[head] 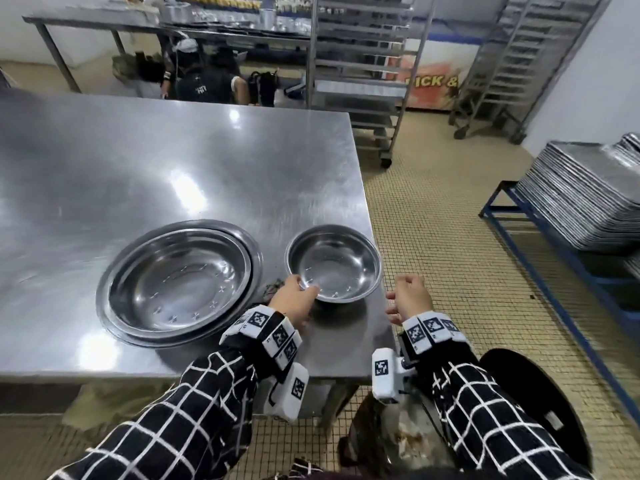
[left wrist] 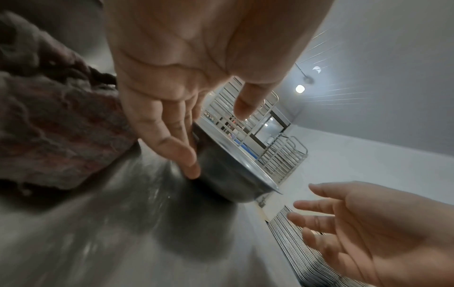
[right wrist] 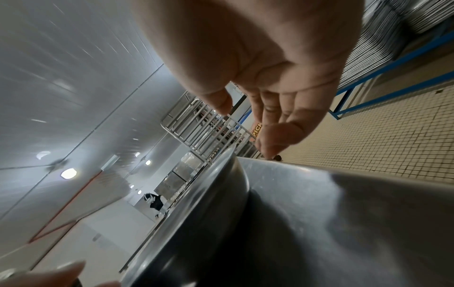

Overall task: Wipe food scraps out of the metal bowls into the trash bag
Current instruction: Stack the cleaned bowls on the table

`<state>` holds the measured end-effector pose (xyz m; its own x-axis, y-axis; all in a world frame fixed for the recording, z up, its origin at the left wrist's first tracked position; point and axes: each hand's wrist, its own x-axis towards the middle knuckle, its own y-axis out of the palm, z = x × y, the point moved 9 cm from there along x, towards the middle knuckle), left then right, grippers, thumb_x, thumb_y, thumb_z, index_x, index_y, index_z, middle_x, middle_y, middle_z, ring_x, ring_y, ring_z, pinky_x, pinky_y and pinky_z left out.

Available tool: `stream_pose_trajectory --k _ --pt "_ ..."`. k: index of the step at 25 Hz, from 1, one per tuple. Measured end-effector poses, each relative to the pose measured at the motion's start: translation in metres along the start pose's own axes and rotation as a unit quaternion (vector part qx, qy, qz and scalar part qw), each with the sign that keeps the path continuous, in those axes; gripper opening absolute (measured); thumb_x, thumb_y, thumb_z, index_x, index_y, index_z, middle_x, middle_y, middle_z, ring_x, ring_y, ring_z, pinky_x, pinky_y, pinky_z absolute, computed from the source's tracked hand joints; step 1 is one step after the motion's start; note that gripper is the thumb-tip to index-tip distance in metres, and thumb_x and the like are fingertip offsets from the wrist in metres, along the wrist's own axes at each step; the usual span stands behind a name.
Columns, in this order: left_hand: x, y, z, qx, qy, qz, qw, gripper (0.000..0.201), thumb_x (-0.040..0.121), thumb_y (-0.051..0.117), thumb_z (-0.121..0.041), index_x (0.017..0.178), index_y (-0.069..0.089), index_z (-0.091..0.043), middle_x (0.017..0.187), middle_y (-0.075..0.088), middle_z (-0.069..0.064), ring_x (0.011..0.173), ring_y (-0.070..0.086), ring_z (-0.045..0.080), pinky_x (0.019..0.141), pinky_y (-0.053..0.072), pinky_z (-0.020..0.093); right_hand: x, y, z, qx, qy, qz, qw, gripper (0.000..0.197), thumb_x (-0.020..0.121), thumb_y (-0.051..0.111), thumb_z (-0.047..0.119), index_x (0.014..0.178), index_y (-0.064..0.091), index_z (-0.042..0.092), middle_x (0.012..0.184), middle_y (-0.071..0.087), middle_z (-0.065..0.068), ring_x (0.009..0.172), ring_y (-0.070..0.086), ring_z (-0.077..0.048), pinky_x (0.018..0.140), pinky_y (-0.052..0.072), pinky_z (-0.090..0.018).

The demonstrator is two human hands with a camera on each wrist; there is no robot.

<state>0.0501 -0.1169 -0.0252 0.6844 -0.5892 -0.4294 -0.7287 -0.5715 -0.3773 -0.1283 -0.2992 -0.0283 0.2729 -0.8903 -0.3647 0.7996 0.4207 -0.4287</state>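
Observation:
A small metal bowl (head: 334,263) (left wrist: 226,174) (right wrist: 209,203) stands near the right edge of the steel table (head: 173,168). My left hand (head: 294,299) (left wrist: 186,120) lies at its near-left rim. The straight fingers (left wrist: 181,155) touch the outer wall and the thumb hovers over the rim. My right hand (head: 408,296) (left wrist: 368,223) (right wrist: 270,87) hangs just off the table's right edge, relaxed and holding nothing. A large metal bowl (head: 180,282) sits to the left, nested in another. A dark rag (head: 273,289) (left wrist: 49,116) lies between the bowls. The black trash bag (head: 536,403) is open below my right arm.
Wheeled tray racks (head: 363,64) stand beyond the table's far right corner. A stack of metal trays (head: 588,195) sits on a blue stand at the right. A person (head: 207,81) crouches behind the table. Tiled floor lies between the table and the stand.

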Motion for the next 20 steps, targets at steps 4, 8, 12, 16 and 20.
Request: stream_pose_trajectory --k 4,8,12,16,20 --pt "0.025 -0.003 0.005 0.014 -0.026 -0.053 0.998 0.063 0.068 0.063 -0.048 0.111 0.033 -0.014 0.104 0.057 0.013 0.09 0.066 0.033 0.082 0.055 0.05 0.021 0.016 0.003 -0.03 -0.004 0.087 0.996 0.036 0.096 0.044 0.042 0.124 0.043 0.019 0.095 0.062 -0.011 0.057 0.057 -0.02 0.044 0.044 -0.026" --pt "0.031 -0.002 -0.001 0.018 -0.011 -0.075 0.997 0.019 0.082 0.065 -0.025 0.085 0.047 -0.022 0.076 0.061 0.002 0.076 0.062 0.024 0.076 0.051 0.034 0.017 0.032 0.02 -0.05 -0.067 0.138 0.987 0.023 0.095 0.053 0.022 0.116 0.046 0.018 0.088 0.062 -0.01 0.055 0.054 -0.015 0.042 0.045 -0.022" --pt "0.028 -0.005 -0.02 0.014 0.032 -0.07 0.997 0.018 0.085 0.063 -0.013 0.078 0.048 -0.021 0.073 0.062 0.005 0.057 0.055 0.016 0.054 0.045 0.026 0.017 0.025 0.033 -0.001 -0.089 0.129 0.988 0.018 0.09 0.055 0.013 0.108 0.05 0.016 0.08 0.06 -0.007 0.055 0.053 -0.015 0.046 0.046 -0.024" --pt "0.012 -0.032 -0.052 -0.008 0.102 -0.126 0.987 0.019 0.082 0.066 -0.02 0.094 0.051 -0.022 0.081 0.064 0.005 0.065 0.059 0.019 0.061 0.049 0.033 0.004 0.013 0.065 0.03 -0.13 0.14 0.981 0.014 0.091 0.054 0.01 0.102 0.052 0.019 0.077 0.056 -0.005 0.058 0.051 -0.013 0.052 0.047 -0.025" --pt "-0.014 -0.084 -0.073 -0.036 0.153 -0.201 0.967 0.029 0.088 0.062 -0.03 0.113 0.054 -0.017 0.073 0.059 0.001 0.063 0.055 0.019 0.06 0.045 0.034 -0.024 0.02 0.112 0.067 -0.184 0.161 0.967 0.014 0.091 0.051 0.005 0.103 0.057 0.009 0.067 0.051 -0.004 0.054 0.047 -0.013 0.049 0.045 -0.025"
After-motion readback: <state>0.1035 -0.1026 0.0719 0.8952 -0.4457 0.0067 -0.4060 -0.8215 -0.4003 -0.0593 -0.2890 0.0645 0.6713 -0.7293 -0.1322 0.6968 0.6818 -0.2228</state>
